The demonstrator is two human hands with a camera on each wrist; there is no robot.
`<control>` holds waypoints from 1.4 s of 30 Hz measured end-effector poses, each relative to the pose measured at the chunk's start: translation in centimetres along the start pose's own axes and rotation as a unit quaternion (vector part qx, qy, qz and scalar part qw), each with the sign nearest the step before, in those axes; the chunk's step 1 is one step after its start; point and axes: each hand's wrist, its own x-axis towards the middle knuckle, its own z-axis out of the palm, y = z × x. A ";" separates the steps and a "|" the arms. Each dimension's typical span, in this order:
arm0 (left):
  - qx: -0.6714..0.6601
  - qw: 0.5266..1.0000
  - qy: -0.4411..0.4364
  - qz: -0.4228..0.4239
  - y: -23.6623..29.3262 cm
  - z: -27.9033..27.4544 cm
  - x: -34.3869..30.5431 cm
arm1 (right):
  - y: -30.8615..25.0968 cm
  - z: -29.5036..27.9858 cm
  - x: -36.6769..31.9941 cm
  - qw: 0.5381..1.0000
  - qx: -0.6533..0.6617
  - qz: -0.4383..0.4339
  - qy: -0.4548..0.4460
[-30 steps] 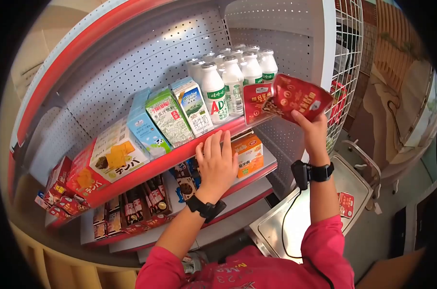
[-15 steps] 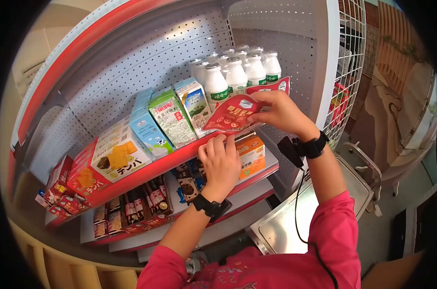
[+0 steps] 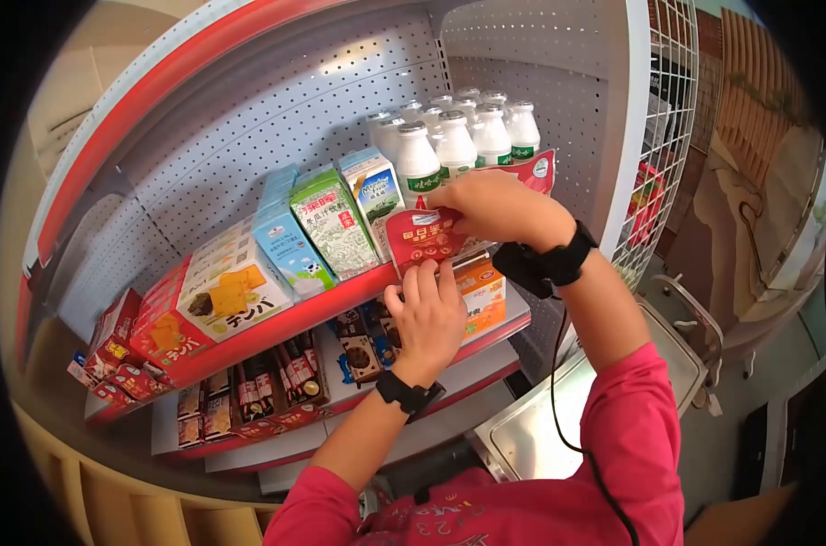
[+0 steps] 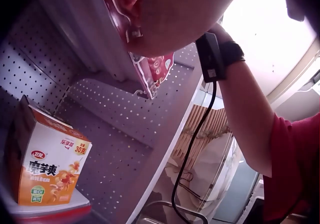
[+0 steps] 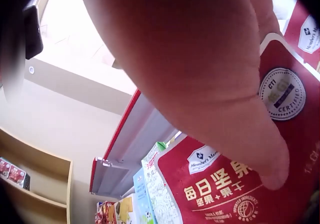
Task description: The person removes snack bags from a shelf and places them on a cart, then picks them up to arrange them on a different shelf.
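Observation:
My right hand (image 3: pixel 513 211) pinches the top of a red snack packet (image 3: pixel 419 238), which stands upright at the shelf's front edge, before the white bottles (image 3: pixel 417 156) and right of the blue-and-white milk carton (image 3: pixel 374 185). In the right wrist view the thumb lies across the front of the red packet (image 5: pixel 215 189). My left hand (image 3: pixel 428 314) rests its fingertips on the red shelf edge (image 3: pixel 294 326), at the packet's lower edge. Another red packet (image 3: pixel 536 171) stands to the right, partly behind the right hand.
Green (image 3: pixel 338 227) and blue cartons (image 3: pixel 290 250) and cracker boxes (image 3: pixel 235 287) line the shelf leftward. Below, an orange box (image 3: pixel 483 296) and snack packs (image 3: pixel 281 378) sit on lower shelves. A metal cart (image 3: pixel 558 428) stands at the right, beside a white wire grid (image 3: pixel 672 118).
The right hand has brought its red packet left and down to the shelf front, turning it upright. The left hand has shifted slightly right along the edge.

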 end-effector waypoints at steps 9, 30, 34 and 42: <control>-0.034 0.999 -0.009 0.004 -0.5 -1.0 1.0 | -0.3 0.9 -1.9 0.987 0.026 0.002 0.161; 0.071 0.987 0.128 0.065 -2.8 -4.7 9.3 | 8.7 10.0 -8.3 0.758 0.338 0.284 0.480; 0.023 0.992 0.091 0.080 -3.2 -4.3 9.6 | 9.4 10.2 -8.5 0.761 0.296 0.291 0.498; -0.001 0.996 0.078 0.034 -2.7 -2.9 9.3 | 9.6 9.0 -8.9 0.760 0.357 0.260 0.477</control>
